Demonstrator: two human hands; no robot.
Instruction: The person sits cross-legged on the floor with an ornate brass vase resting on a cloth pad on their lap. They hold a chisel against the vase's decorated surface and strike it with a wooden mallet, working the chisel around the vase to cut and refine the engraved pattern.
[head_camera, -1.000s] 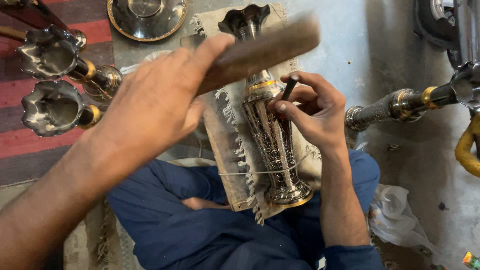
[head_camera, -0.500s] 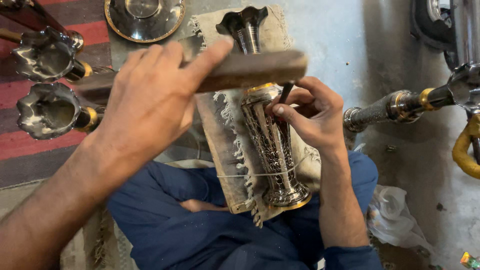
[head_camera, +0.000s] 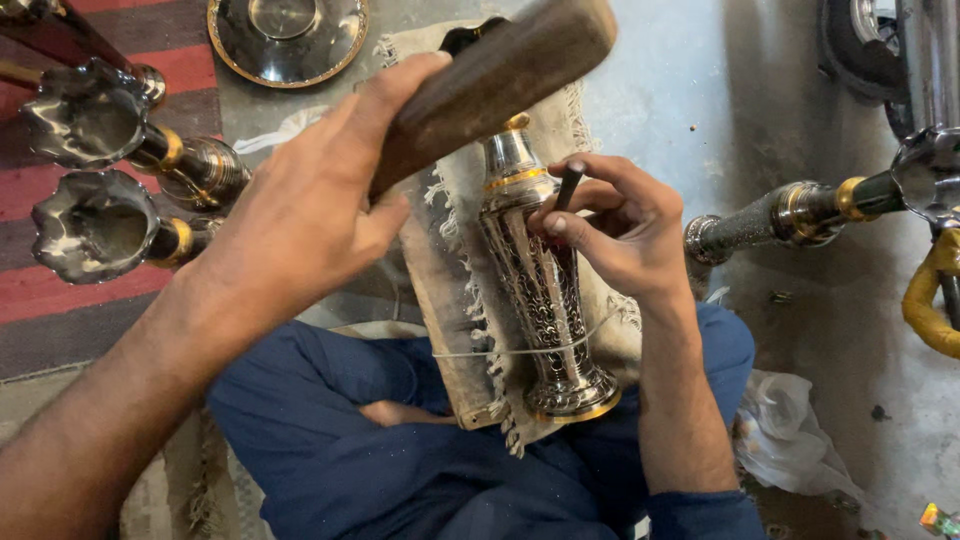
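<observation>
An engraved silver vase with gold bands lies on a fringed cloth pad over my lap, its base toward me. My left hand grips a wooden mallet block raised above the vase's neck. My right hand pinches a thin dark metal punch upright against the vase's patterned body. A thin string crosses the vase low down.
Two flared silver vases with gold collars lie on a red striped mat at left. A round metal dish sits at the top. Another silver vase lies at right, near a yellow tube and a plastic bag.
My left hand has swung the wooden mallet up and rightward, lifting it above the vase neck. The right hand and punch stay on the vase.
</observation>
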